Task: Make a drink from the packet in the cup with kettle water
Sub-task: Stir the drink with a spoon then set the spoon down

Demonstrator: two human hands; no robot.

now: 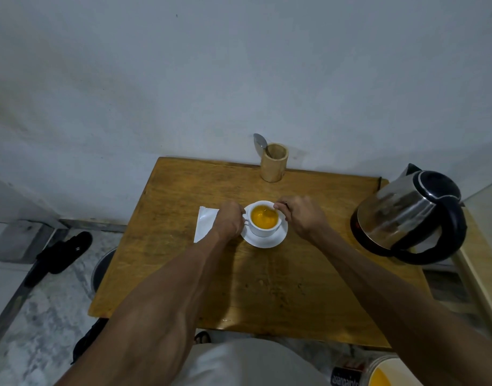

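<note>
A white cup (263,231) full of orange drink (264,217) stands on a white saucer (267,242) in the middle of the wooden table (183,274). My left hand (229,220) is closed around the cup's handle on its left side. My right hand (300,215) has its fingertips pinched on the cup's far right rim. A dark band shows on one finger. The white packet (204,222) lies flat just left of the cup, partly under my left hand. The steel kettle (409,215) with a black handle sits at the table's right edge.
A bamboo holder (274,162) with a spoon (260,143) stands at the table's back edge against the wall. A black sandal (64,252) lies on the floor at left. A tub with orange contents (378,371) sits at lower right.
</note>
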